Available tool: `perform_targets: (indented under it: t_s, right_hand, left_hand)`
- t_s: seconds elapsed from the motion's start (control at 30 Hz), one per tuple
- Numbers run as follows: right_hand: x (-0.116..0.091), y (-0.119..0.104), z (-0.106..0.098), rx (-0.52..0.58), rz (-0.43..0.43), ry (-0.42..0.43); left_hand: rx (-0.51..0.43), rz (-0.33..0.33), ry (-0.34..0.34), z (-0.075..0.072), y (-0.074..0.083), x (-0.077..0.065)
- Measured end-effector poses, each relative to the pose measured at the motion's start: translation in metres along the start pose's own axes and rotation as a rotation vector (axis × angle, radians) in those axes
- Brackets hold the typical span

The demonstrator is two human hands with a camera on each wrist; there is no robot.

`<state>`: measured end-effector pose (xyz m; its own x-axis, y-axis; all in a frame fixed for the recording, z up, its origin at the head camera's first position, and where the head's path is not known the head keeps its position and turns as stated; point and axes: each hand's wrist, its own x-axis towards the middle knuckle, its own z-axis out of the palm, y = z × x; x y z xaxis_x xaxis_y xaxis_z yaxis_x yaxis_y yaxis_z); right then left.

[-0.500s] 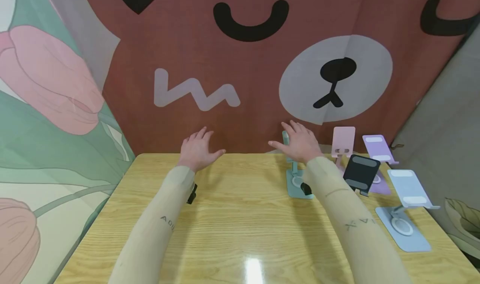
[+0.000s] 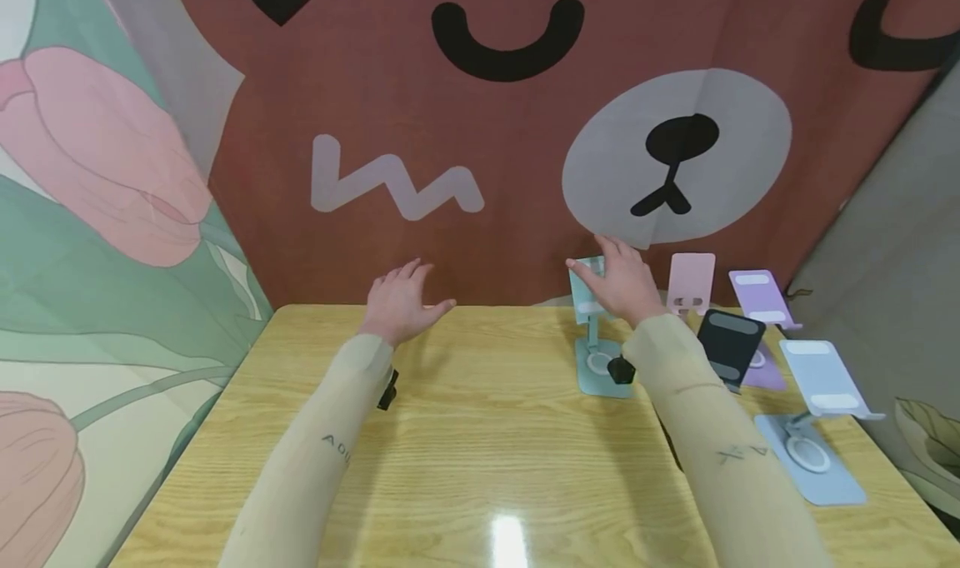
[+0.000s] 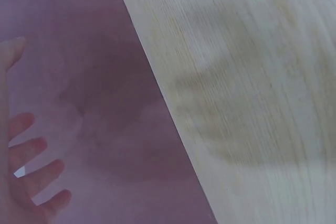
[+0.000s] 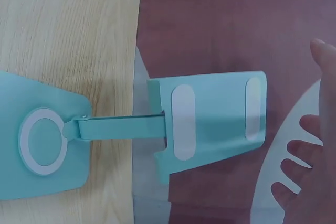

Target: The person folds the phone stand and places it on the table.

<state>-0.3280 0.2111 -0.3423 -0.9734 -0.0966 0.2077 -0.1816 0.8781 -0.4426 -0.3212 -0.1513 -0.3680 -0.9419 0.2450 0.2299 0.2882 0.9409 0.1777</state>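
My right hand (image 2: 624, 285) hovers above the back of the table, fingers spread and holding nothing. Just beside it stands a mint-green phone stand (image 2: 592, 333), its upright plate partly overlapped by the hand in the head view. The right wrist view shows the whole arm and plate of that phone stand (image 4: 212, 121), with the hand (image 4: 315, 182) apart from the plate's top end. Over the back left of the table, my left hand (image 2: 397, 306) is raised with loosely spread fingers. In the left wrist view its fingers (image 3: 37, 152) are around nothing.
At the right stand a pink phone stand (image 2: 691, 281), a purple one (image 2: 759, 295), a black one (image 2: 731, 343) and a light blue one (image 2: 822, 376). My right forearm partly covers the group. A bear-print curtain (image 2: 517, 160) hangs behind the wooden table (image 2: 480, 435).
My right hand has moved to the right, uncovering more of the mint-green phone stand's plate. The left hand has barely moved, and its fingers stay loose.
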Motion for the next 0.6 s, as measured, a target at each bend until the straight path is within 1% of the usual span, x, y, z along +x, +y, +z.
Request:
perform_targets:
  t_s: [0.17, 0.27, 0.43, 0.5, 0.6]
  right_hand:
    - [-0.002, 0.011, -0.001, 0.070, 0.048, 0.014]
    - [-0.003, 0.017, 0.001, 0.110, 0.088, 0.011]
    - [-0.002, 0.024, 0.009, 0.186, 0.168, -0.037]
    - [-0.003, 0.026, 0.011, 0.225, 0.196, -0.051]
    - [-0.004, 0.027, 0.012, 0.311, 0.250, -0.085]
  left_hand:
    - [0.009, 0.036, 0.013, 0.002, 0.003, -0.003]
    - [-0.005, 0.035, 0.012, 0.006, 0.004, -0.004]
    - [-0.070, 0.022, 0.002, 0.013, 0.006, -0.007]
    - [-0.099, 0.030, 0.010, 0.019, 0.006, -0.007]
    - [-0.134, 0.042, 0.036, 0.027, 0.006, -0.009]
